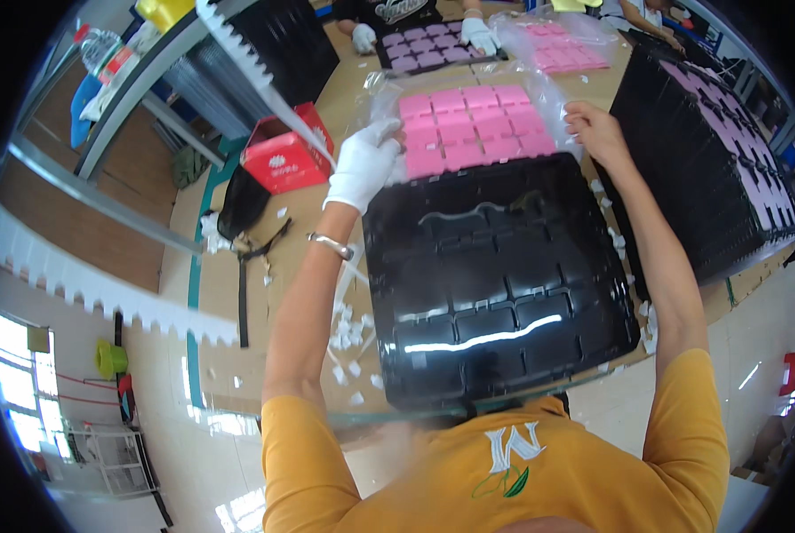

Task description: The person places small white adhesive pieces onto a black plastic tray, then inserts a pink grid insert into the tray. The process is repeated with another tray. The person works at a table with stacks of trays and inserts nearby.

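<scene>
My left hand point(364, 164), in a white glove, grips the left edge of a clear plastic bag point(539, 84) holding a sheet of pink square pads point(473, 129). My bare right hand point(595, 131) pinches the right edge of the same bag. The bag and pads lie just beyond a glossy black moulded tray point(495, 284) with several empty compartments, which sits on the table in front of me.
A stack of black trays with pink pads point(726, 169) stands at the right. A red box point(283, 153) is at the left. Across the table another person's gloved hands point(419, 35) rest on a tray of purple pads point(426, 51). White scraps point(348, 333) litter the table.
</scene>
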A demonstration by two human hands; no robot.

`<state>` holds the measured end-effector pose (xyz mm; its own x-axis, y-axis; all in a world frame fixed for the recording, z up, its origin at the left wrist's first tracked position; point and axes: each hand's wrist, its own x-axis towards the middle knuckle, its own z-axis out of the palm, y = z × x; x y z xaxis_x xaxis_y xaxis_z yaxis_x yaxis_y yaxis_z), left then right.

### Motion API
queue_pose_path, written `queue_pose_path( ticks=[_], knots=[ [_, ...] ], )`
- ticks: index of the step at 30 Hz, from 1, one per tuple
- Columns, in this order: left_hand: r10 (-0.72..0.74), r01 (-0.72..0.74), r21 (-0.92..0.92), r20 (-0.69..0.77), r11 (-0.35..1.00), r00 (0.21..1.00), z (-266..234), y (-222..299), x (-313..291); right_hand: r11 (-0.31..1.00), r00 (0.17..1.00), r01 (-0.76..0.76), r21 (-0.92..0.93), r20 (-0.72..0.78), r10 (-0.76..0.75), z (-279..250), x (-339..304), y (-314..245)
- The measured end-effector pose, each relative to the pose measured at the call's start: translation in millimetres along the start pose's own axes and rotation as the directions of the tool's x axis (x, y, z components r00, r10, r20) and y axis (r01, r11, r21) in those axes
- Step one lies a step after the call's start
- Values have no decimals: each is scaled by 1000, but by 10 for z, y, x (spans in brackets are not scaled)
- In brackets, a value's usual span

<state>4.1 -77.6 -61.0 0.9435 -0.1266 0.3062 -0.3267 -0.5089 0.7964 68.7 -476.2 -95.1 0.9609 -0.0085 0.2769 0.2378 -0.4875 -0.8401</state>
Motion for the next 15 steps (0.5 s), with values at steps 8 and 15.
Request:
queue_pose_path(
  ticks=[8, 15],
  knots=[
    [-568, 425, 450, 252, 786, 783, 369, -649, 884, 725, 918, -51, -687, 254, 306, 390, 765, 473],
    [-492, 299, 561, 229, 772, 840, 620, -1071, 941, 763, 789, -370, -531, 253, 559, 526, 804, 590]
  ],
)
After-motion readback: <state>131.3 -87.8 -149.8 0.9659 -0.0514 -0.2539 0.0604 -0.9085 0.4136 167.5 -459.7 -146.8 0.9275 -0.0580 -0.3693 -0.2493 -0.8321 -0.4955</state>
